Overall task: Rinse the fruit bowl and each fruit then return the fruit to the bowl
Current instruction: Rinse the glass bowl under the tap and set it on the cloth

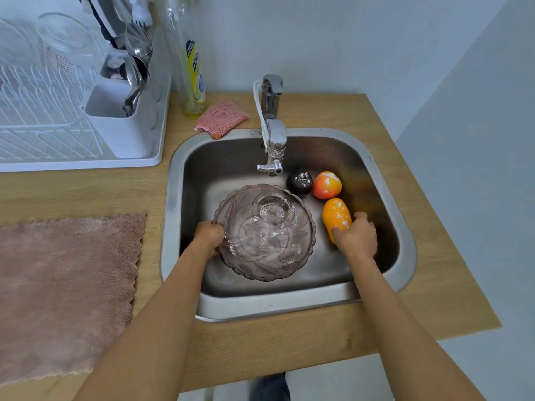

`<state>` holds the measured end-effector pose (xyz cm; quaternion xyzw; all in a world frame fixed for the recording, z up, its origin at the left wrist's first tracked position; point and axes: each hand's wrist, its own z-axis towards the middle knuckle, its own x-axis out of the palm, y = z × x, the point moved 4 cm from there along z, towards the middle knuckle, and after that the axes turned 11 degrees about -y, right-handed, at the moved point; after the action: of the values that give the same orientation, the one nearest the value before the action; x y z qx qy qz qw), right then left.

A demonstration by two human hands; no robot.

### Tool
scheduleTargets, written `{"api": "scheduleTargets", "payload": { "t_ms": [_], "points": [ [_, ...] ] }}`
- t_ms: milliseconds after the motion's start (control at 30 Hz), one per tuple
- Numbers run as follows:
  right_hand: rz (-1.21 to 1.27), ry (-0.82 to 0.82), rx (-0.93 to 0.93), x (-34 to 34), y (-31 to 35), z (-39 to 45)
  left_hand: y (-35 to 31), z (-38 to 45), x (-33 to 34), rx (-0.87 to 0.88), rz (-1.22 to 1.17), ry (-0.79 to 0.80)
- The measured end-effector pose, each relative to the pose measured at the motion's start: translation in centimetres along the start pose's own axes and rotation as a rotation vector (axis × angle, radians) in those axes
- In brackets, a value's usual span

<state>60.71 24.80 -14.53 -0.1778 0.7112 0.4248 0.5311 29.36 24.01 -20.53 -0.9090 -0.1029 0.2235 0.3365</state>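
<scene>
Head view: I note the left hand gripping the 9 o'clock rim of the tinted glass fruit bowl, which sits over the drain in the steel sink. The right hand curls round the orange oblong fruit at the bowl's 3 o'clock. A dark plum and a red-orange fruit lie at 1 o'clock, below the tap

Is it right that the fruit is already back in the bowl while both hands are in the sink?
Not quite. The head view shows the three fruits lying on the sink floor beside the bowl, not in it. Both hands are in the sink: the left hand grips the bowl's rim, the right hand holds the orange fruit.
</scene>
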Motion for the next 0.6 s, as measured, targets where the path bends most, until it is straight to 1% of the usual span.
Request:
{"api": "scheduleTargets", "payload": {
  "t_ms": [67,100,133,200,300,367,500,600],
  "points": [
    [-0.042,-0.129,-0.140,-1.0,1.5,-0.5,0.0,0.0,0.0,0.000,0.005,-0.003],
    [-0.014,-0.166,-0.186,-1.5,2.5,-0.7,0.0,0.0,-0.1,0.001,0.011,-0.004],
    [0.051,-0.168,-0.208,-1.9,3.6,-0.7,0.0,0.0,0.0,0.002,0.013,-0.002],
    [0.263,-0.090,-0.168,-2.3,6.5,-0.2,0.1,0.1,-0.1,-0.005,0.020,0.001],
    [0.567,0.091,-0.099,-2.6,11.6,1.6,0.2,0.4,-0.2,0.001,0.036,0.005],
    [0.697,0.181,-0.096,-2.7,14.8,2.9,0.3,0.6,-0.1,0.014,0.041,0.009],
    [0.731,0.245,-0.187,-3.5,21.1,5.0,0.4,0.9,0.0,0.022,0.048,0.004],
    [0.727,0.403,-0.151,-3.2,24.4,5.6,0.5,1.1,0.0,0.030,0.049,0.003]
  ]
}}
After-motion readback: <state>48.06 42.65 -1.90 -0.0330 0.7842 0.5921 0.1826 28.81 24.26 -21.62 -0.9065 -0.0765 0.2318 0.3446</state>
